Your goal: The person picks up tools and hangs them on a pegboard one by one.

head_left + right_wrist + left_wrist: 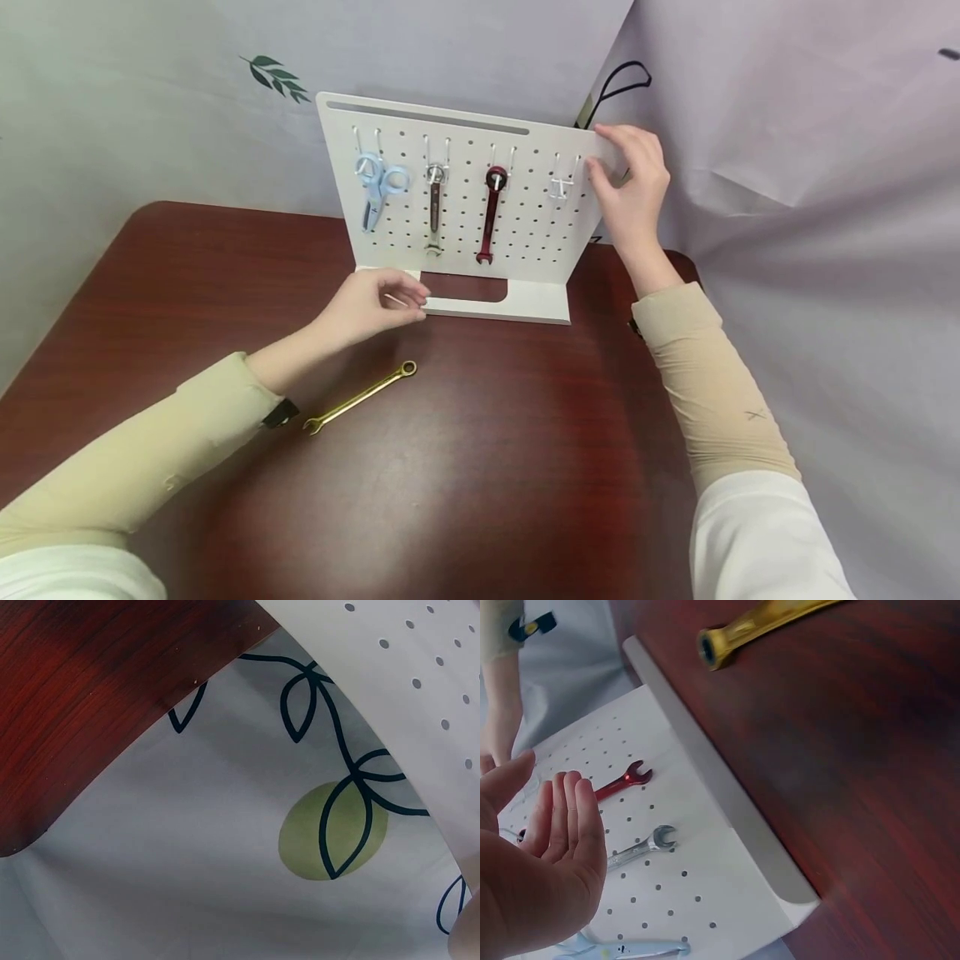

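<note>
A white pegboard [450, 225] stands upright on its base. At its top right corner my right hand [636, 179] grips the side edge between thumb and fingers; in the right wrist view only a bit of that hand [466, 930] shows. My left hand [375, 302], holding nothing, hovers by the front of the base with loosely bent fingers. Blue scissors [375, 187], a silver wrench [434, 208] and a red wrench [490, 217] hang from hooks. The rightmost hook [561, 187] bears nothing. A gold wrench [362, 398] lies on the table in front of the left hand.
The dark red wooden table [480, 467] ends close behind the board. Pale patterned cloth [787, 167] hangs behind and to the right. A black loop [626, 79] shows behind the board's top right corner.
</note>
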The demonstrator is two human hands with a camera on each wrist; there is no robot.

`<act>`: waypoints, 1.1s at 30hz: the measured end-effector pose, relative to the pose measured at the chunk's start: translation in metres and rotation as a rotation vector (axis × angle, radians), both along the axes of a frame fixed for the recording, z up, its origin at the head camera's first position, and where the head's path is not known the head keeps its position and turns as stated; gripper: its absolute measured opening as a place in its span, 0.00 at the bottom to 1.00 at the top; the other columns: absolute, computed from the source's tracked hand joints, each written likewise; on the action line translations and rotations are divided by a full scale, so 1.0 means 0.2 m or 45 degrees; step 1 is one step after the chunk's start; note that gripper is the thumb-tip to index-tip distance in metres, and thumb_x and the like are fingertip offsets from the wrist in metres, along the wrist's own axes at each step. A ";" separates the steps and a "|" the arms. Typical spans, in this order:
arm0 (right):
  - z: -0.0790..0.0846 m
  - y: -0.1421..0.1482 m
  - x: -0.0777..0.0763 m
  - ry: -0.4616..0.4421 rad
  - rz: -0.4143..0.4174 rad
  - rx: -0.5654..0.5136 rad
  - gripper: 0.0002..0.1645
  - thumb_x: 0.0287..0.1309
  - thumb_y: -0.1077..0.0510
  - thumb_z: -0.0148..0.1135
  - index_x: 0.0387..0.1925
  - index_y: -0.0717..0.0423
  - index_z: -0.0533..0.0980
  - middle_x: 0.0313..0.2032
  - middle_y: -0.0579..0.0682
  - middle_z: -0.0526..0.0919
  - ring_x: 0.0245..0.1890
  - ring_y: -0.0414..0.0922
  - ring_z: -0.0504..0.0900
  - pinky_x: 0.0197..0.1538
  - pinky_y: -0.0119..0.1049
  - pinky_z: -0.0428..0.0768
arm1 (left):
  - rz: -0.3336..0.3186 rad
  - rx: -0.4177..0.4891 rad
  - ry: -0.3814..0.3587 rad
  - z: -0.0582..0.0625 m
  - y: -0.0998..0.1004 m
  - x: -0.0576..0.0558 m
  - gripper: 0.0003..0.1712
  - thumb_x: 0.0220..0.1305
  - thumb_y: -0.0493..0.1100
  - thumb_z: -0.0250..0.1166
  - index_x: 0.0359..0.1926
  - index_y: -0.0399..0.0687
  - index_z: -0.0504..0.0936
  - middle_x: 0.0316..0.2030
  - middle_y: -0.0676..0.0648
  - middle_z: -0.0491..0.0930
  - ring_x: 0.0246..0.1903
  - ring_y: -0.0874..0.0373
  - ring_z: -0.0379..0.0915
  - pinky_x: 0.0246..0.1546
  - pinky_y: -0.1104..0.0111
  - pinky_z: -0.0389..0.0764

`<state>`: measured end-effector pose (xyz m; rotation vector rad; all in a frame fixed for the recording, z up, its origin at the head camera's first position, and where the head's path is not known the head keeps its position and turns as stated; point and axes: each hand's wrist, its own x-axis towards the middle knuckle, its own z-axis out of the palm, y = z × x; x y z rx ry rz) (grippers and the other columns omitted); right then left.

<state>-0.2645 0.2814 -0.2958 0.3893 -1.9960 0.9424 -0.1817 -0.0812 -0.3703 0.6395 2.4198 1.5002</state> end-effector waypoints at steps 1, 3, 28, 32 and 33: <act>0.00 0.00 0.00 -0.001 0.000 0.000 0.16 0.62 0.66 0.74 0.52 0.59 0.88 0.52 0.57 0.90 0.59 0.55 0.82 0.69 0.40 0.75 | -0.012 -0.026 0.010 0.00 -0.01 0.02 0.15 0.62 0.31 0.75 0.50 0.31 0.87 0.44 0.34 0.90 0.38 0.68 0.84 0.43 0.79 0.85; 0.00 -0.01 0.00 0.000 0.002 -0.003 0.16 0.62 0.66 0.74 0.52 0.59 0.88 0.52 0.57 0.90 0.59 0.55 0.82 0.69 0.40 0.75 | -0.043 -0.081 0.033 -0.01 -0.04 0.05 0.14 0.62 0.31 0.76 0.49 0.34 0.88 0.43 0.35 0.90 0.38 0.66 0.85 0.43 0.76 0.87; 0.01 -0.01 0.02 -0.001 0.003 0.009 0.17 0.63 0.65 0.74 0.53 0.57 0.88 0.52 0.56 0.90 0.59 0.54 0.82 0.69 0.38 0.75 | -0.161 -0.315 0.138 -0.24 -0.26 0.27 0.13 0.56 0.31 0.80 0.43 0.40 0.89 0.37 0.49 0.91 0.34 0.68 0.82 0.38 0.73 0.87; 0.01 -0.01 0.02 0.004 0.010 0.004 0.17 0.63 0.65 0.74 0.53 0.57 0.88 0.52 0.56 0.91 0.59 0.54 0.82 0.69 0.38 0.75 | -0.160 -0.312 0.117 -0.27 -0.27 0.28 0.13 0.56 0.33 0.81 0.42 0.41 0.89 0.36 0.50 0.90 0.33 0.69 0.81 0.37 0.73 0.86; 0.01 -0.01 0.02 0.005 0.010 0.005 0.16 0.63 0.65 0.74 0.53 0.57 0.88 0.52 0.56 0.90 0.59 0.54 0.82 0.69 0.38 0.75 | -0.162 -0.314 0.111 -0.28 -0.27 0.29 0.13 0.56 0.33 0.81 0.42 0.41 0.89 0.35 0.50 0.90 0.33 0.70 0.81 0.37 0.73 0.86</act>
